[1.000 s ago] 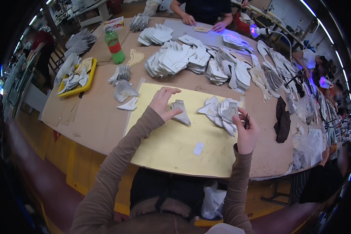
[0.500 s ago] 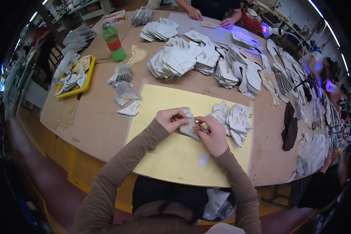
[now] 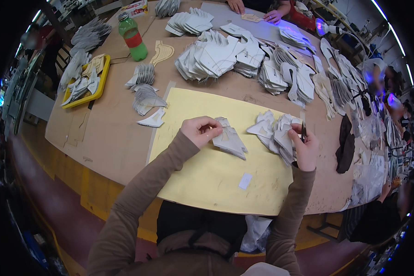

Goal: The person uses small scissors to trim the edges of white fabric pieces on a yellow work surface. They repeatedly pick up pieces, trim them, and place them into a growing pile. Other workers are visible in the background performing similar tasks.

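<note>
My left hand (image 3: 201, 132) is closed, thumb and fingers pinched together at the left edge of a small stack of grey cut fabric pieces (image 3: 231, 140) on the yellow sheet (image 3: 211, 184). Farther right, my right hand (image 3: 305, 148) grips a dark, slim, pen-like tool (image 3: 303, 132) that points up between the fingers. Its thumb and fingertips touch the right side of a pile of pale grey cut pieces (image 3: 280, 134). Whether they also pinch a piece there is hard to make out. A small white slip (image 3: 245, 181) lies nearer to me on the sheet.
Beyond the sheet stand large stacks of white cut pieces (image 3: 207, 57). At the left are a green bottle (image 3: 133, 39), a yellow tray (image 3: 99, 89) with pieces and small grey stacks (image 3: 147, 99). A dark cloth (image 3: 344, 145) lies right. Across the table, another person's hands (image 3: 272, 17) work.
My right hand has moved right, away from my left hand, to the pale pile, with the dark tool still in it. My left hand stays by the grey stack. The whole view has shifted slightly.
</note>
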`<state>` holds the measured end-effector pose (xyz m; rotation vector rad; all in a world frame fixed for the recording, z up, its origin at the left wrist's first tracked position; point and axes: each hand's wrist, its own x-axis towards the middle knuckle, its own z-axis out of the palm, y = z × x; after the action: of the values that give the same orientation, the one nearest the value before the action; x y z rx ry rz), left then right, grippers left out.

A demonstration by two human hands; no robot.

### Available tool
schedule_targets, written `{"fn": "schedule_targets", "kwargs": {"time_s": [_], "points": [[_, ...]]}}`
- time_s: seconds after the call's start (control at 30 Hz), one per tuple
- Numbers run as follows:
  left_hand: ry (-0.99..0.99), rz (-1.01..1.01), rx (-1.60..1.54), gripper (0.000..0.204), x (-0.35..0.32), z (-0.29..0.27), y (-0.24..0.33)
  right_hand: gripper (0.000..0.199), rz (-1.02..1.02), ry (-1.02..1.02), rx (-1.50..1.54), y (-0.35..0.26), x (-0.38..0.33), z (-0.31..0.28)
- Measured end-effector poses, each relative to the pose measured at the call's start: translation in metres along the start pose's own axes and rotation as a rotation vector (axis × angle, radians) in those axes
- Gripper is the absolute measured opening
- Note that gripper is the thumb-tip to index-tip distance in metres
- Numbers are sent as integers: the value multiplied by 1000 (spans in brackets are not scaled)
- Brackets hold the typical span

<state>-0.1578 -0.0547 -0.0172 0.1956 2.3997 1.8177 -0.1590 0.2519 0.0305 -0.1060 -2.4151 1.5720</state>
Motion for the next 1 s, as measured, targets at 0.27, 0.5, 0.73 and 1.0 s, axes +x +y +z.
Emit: {"fn": "schedule_targets", "kwargs": {"time_s": [0.27,0.5,0.73,1.0], "points": [[-27,-107,-254,16,-67,20,19,37,-242,-273,-76,-45,-107,28],[-6,-202,-458,14,-130,56,10,34,-185,-244,-21,-42,-171,61],[-166,-382,-742,11,-138,53,20,34,-255,-151,-69,-31,-186,55],[-151,-257,-665,11,-143,56,31,33,-258,-161,-19,-35,-189,47]]}}
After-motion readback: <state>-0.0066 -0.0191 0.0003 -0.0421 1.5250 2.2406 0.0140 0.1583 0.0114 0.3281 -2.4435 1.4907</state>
